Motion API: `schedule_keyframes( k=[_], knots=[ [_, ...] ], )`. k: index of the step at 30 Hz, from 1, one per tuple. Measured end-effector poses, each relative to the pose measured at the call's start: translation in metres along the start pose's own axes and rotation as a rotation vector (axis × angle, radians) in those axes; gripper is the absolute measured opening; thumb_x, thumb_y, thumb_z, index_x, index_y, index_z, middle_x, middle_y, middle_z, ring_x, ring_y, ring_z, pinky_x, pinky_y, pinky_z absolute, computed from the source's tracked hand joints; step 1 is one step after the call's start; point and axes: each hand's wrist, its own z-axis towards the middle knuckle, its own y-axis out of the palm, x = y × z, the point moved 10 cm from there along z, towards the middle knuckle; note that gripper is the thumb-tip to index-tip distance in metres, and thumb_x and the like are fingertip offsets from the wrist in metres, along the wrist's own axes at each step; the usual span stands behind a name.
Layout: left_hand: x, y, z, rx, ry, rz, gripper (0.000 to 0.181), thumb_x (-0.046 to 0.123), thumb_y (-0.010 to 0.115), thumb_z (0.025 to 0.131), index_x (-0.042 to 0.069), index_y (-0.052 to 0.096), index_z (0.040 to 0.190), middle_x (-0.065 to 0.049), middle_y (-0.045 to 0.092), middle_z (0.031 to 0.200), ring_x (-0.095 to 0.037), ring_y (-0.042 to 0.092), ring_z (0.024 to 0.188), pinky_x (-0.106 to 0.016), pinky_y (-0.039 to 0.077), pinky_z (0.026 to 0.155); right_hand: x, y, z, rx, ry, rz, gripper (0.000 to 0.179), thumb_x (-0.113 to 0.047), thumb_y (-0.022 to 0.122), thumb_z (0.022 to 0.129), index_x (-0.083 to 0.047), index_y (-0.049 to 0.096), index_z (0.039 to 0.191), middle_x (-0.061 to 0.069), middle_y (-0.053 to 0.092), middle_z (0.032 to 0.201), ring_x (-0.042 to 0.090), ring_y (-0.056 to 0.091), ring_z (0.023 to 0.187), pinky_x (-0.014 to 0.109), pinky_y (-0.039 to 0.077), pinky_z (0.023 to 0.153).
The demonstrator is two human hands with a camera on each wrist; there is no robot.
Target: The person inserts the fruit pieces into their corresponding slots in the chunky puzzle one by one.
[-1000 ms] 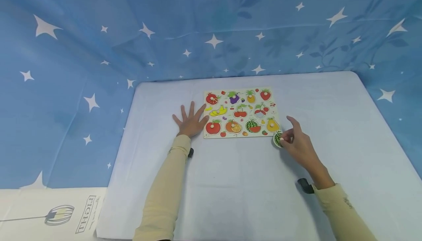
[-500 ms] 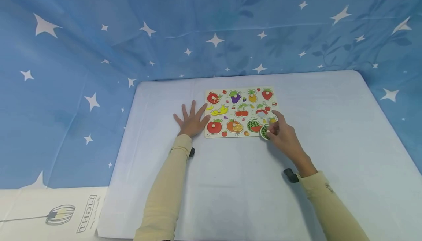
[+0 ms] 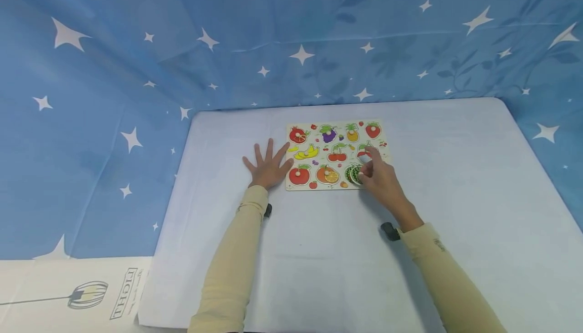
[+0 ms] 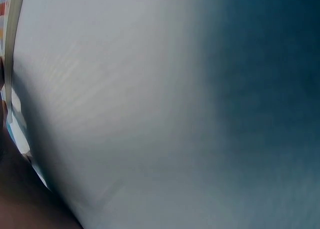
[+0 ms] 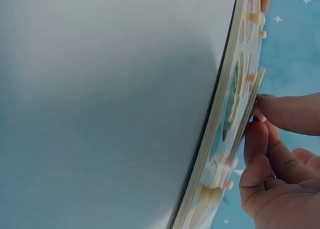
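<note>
A fruit puzzle board [image 3: 291, 188] lies flat on the white-covered table. My left hand [image 3: 267, 168] rests with fingers spread at its left side, thumb and index finger touching the edge. My right hand [image 3: 383, 182] pinches the small knob of a round watermelon puzzle piece [image 3: 357, 175] between thumb and fingers. In the right wrist view the watermelon piece [image 5: 246, 116] is tilted just above the board [image 5: 214, 116], over the watermelon spot in the bottom row. The right hand covers the pear piece. The left wrist view shows mostly cloth.
Other knobbed pieces sit in the board, among them an apple [image 3: 299, 175], an orange [image 3: 327, 174], bananas [image 3: 306, 152] and grapes [image 3: 328, 133]. White tablecloth [image 3: 314, 252] spreads around it. A blue star-patterned curtain [image 3: 255, 34] hangs behind and at the left.
My right hand has carried the watermelon piece leftward, from beyond the board's lower right corner to over the watermelon spot. The left hand stays at the board's left edge.
</note>
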Motion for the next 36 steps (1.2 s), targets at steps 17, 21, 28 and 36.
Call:
schedule_keyframes(
  k=[17, 21, 28, 36],
  knots=[
    [0.003, -0.004, -0.004, -0.002, 0.008, -0.007, 0.069, 0.061, 0.040, 0.110, 0.043, 0.018, 0.172, -0.005, -0.012, 0.180, -0.043, -0.028, 0.158, -0.078, -0.019, 0.114, 0.001, 0.016, 0.009, -0.015, 0.037, -0.037, 0.072, 0.008, 0.073, 0.095, 0.006, 0.038, 0.158, 0.016, 0.067, 0.095, 0.030, 0.059, 0.082, 0.042, 0.046, 0.073],
    [0.002, -0.002, -0.002, -0.006, 0.004, -0.003, 0.069, 0.062, 0.040, 0.110, 0.044, 0.017, 0.172, -0.004, -0.013, 0.180, -0.042, -0.028, 0.158, -0.077, -0.020, 0.114, -0.001, 0.019, 0.011, -0.024, 0.038, -0.049, 0.070, 0.008, 0.073, 0.095, 0.006, 0.039, 0.157, 0.016, 0.066, 0.095, 0.030, 0.059, 0.083, 0.043, 0.047, 0.076],
    [0.006, -0.004, -0.005, 0.002, 0.014, -0.008, 0.068, 0.060, 0.041, 0.110, 0.043, 0.018, 0.172, -0.005, -0.011, 0.180, -0.042, -0.027, 0.158, -0.077, -0.019, 0.114, -0.002, 0.025, 0.011, -0.037, 0.021, -0.081, 0.067, 0.008, 0.072, 0.096, 0.005, 0.041, 0.156, 0.016, 0.067, 0.094, 0.030, 0.059, 0.082, 0.043, 0.049, 0.075],
    [0.006, -0.006, -0.007, 0.012, 0.011, 0.001, 0.069, 0.062, 0.039, 0.110, 0.041, 0.018, 0.172, -0.005, -0.012, 0.180, -0.042, -0.028, 0.158, -0.077, -0.019, 0.114, -0.009, 0.034, 0.014, -0.058, -0.056, -0.186, 0.059, 0.010, 0.064, 0.097, 0.009, 0.045, 0.153, 0.014, 0.063, 0.088, 0.030, 0.055, 0.079, 0.045, 0.050, 0.075]
  ],
)
